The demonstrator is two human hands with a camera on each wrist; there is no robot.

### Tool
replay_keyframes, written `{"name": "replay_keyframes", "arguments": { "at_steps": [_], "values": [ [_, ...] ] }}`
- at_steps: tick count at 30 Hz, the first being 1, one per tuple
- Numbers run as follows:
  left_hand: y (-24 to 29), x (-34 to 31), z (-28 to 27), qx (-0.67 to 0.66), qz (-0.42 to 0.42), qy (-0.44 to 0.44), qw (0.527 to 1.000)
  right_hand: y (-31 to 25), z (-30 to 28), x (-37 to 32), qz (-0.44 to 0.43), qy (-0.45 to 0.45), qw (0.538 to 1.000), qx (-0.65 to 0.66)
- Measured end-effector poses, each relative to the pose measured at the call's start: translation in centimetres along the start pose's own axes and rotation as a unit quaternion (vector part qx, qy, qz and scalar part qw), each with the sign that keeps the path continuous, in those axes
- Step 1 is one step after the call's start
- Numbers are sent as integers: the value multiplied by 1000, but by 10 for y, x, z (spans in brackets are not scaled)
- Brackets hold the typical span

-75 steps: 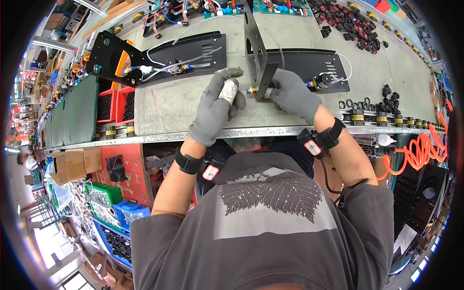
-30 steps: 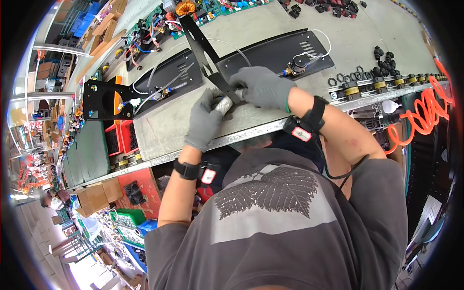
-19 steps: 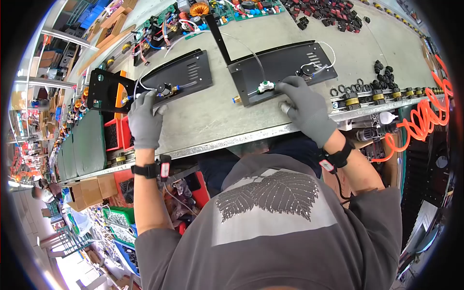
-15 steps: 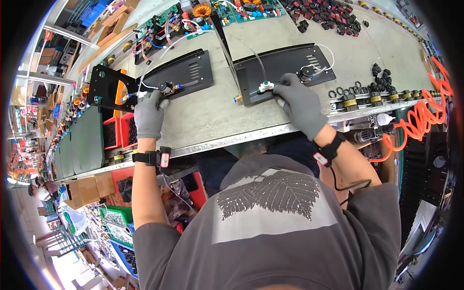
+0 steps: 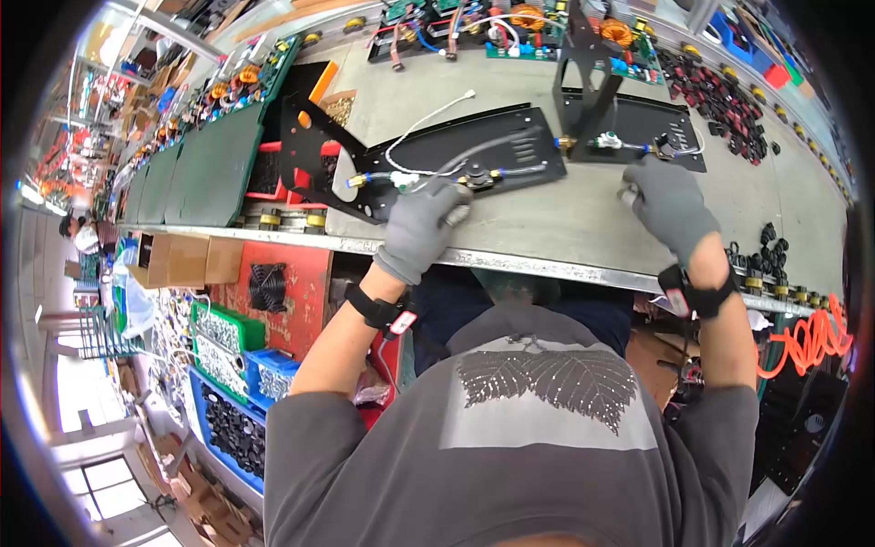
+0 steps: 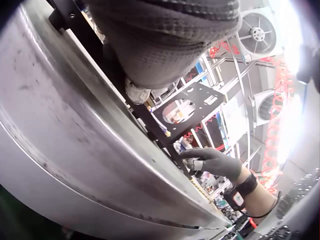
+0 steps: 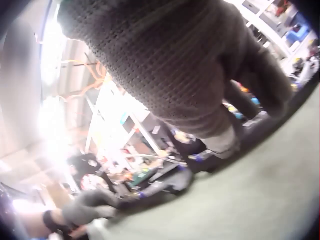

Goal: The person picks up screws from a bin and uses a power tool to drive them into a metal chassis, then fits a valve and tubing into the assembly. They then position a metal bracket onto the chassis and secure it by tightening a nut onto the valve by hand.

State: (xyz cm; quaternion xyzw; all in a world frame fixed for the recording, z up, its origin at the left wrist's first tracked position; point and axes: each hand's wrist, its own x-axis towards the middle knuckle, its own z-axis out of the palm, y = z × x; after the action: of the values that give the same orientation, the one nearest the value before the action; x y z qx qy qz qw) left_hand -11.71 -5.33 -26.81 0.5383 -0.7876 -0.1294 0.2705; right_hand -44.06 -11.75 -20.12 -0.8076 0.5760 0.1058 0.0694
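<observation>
A black metal bracket (image 5: 478,150) with an upright end plate lies in front of my left hand (image 5: 417,230) in the head view. It carries a small valve (image 5: 477,177), clear tubing and a brass-and-blue fitting (image 5: 357,180). My gloved left hand grips its near edge, fingers over the plate and thumb on the near side; the left wrist view hides the fingertips behind the glove. A second bracket (image 5: 581,82) stands farther back on the right, with a white tee fitting (image 5: 608,140). My right hand (image 5: 673,205) is at its near edge, fingers loosely bent.
Circuit boards (image 5: 524,36) line the back of the metal workbench (image 5: 510,239). Black and red connectors (image 5: 725,105) are piled at back right, black nuts (image 5: 773,251) at front right. Red bins (image 5: 267,173) stand left. A coiled orange hose (image 5: 807,342) hangs off the right side.
The left bracket has come nearer the bench's front edge with my left hand, while the right one now stands farther back. Earlier, both hands worked at the right bracket. The head view has shifted.
</observation>
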Motion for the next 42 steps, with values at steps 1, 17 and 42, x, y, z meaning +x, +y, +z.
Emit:
{"name": "replay_keyframes", "arguments": {
  "at_steps": [1, 17, 42],
  "values": [
    [9, -4, -3, -41, 23, 18, 999, -15, -10, -9, -109, 3, 992, 61],
    [-43, -64, -47, -57, -259, 155, 952, -253, 30, 110, -234, 53, 932, 270],
    [-48, -69, -14, -212, -211, 285, 911, -226, 60, 111, -375, 123, 822, 410]
  ]
}}
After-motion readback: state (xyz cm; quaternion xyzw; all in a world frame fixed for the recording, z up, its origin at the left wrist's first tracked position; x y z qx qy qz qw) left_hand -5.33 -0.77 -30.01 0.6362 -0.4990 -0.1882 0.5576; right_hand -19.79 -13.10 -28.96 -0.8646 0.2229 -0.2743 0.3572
